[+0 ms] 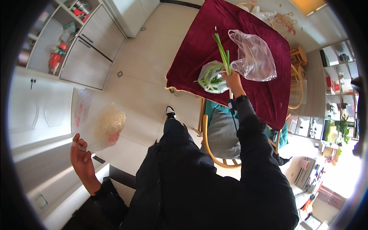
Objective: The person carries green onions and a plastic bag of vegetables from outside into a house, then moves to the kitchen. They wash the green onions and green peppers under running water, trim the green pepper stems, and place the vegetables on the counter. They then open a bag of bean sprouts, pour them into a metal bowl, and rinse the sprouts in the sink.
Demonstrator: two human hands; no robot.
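My right hand (pixel 235 83) is closed around green scallions (pixel 223 54) over the table. Their leafy ends point toward the far side, and a pale stem shows below my fist. Against that hand lies a clear plastic bag (pixel 208 87) with green vegetables (pixel 204 80) in it; their exact kind is unclear. To the right, a larger clear plastic bag (pixel 260 63) rests crumpled on the cloth. Out to the left, my left hand (pixel 82 161) has a translucent plastic bag (pixel 95 139) with red print hanging from its fingers. Pale yellowish contents (pixel 110 118) show through it, blurred.
A dark red velvet cloth (pixel 189 57) with a fringed edge covers the table. At its near side stands a wooden chair (pixel 205 135) with a grey cushion (pixel 222 133). Cabinets (pixel 83 63) line the left, and shelves (pixel 336 83) stand at right.
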